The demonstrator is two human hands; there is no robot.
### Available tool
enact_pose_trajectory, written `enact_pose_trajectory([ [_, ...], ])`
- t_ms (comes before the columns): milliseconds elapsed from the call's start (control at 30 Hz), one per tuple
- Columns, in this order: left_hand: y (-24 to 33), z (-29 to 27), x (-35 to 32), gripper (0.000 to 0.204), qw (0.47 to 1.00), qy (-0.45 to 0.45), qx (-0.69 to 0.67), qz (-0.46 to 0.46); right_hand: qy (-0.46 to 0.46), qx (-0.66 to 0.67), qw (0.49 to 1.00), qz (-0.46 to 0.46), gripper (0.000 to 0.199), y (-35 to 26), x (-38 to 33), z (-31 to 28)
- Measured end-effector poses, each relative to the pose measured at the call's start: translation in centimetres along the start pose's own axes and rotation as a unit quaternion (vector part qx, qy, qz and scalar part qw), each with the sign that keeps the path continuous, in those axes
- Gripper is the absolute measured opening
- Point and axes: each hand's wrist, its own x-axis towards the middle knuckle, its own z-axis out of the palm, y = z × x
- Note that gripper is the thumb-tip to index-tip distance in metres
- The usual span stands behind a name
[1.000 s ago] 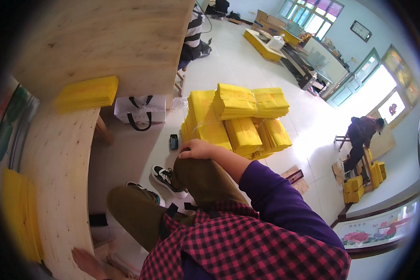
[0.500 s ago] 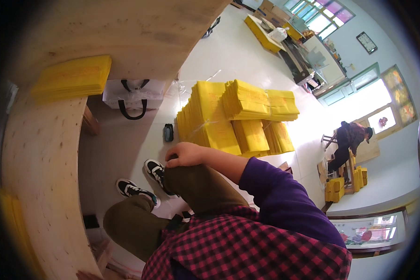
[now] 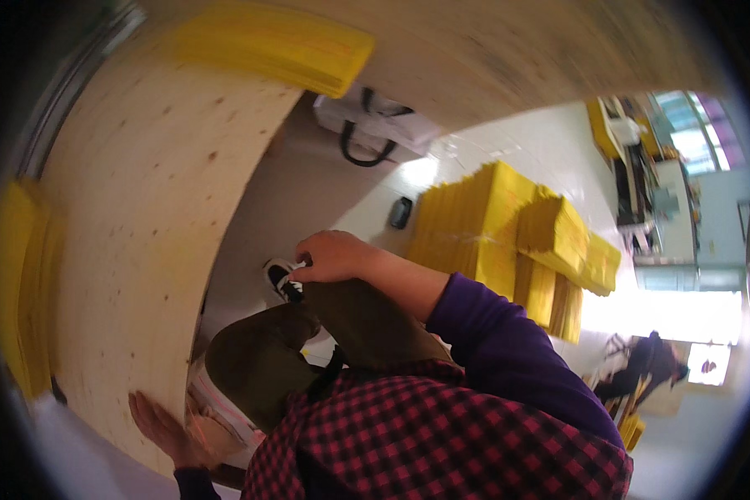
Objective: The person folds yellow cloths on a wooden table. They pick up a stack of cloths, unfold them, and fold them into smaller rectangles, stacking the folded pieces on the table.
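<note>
On the edge of a pale plywood table [image 3: 142, 250], my left hand [image 3: 160, 427] lies flat, fingers stretched out and nothing in them. My right hand [image 3: 335, 256] rests on my knee [image 3: 333, 304], its fingers loosely bent with the thumb apart, and holds nothing. Beyond the left hand, a stack of yellow paper sheets [image 3: 25, 292] sits at the table's left side. A second yellow paper stack [image 3: 287, 46] lies at the table's far end. Both stacks are somewhat blurred.
Tied yellow paper bundles [image 3: 483, 229] are piled on the tiled floor to my right. A white bag with black handles [image 3: 375, 125] and a small dark object [image 3: 401, 212] are on the floor ahead. Another person [image 3: 646, 367] bends over at the far right.
My view has swung left, so the table fills more of it and the floor bundles sit farther right. My left hand now shows on the table edge. My right hand stays on the knee.
</note>
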Motion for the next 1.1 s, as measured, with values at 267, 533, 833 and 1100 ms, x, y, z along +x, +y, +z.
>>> enact_pose_trajectory([
  [267,-3.1,1.8,-0.4,0.045,1.0,0.012,-0.009,0.004,0.041,-0.009,0.998,-0.041,0.049,-0.1,2.0,1.6],
  [533,0.7,-0.1,0.5,0.035,0.969,0.121,0.126,0.174,0.153,-0.011,0.988,0.011,0.042,1.0,-3.6,0.8],
  [833,1.9,-0.6,0.1,0.033,0.956,0.186,0.137,0.181,0.196,-0.105,0.974,-0.032,0.041,0.1,-7.8,0.9],
  [1100,-0.5,0.9,0.5,0.036,0.973,0.166,0.074,0.144,0.213,-0.145,0.965,-0.055,0.044,0.2,-9.5,0.5],
])
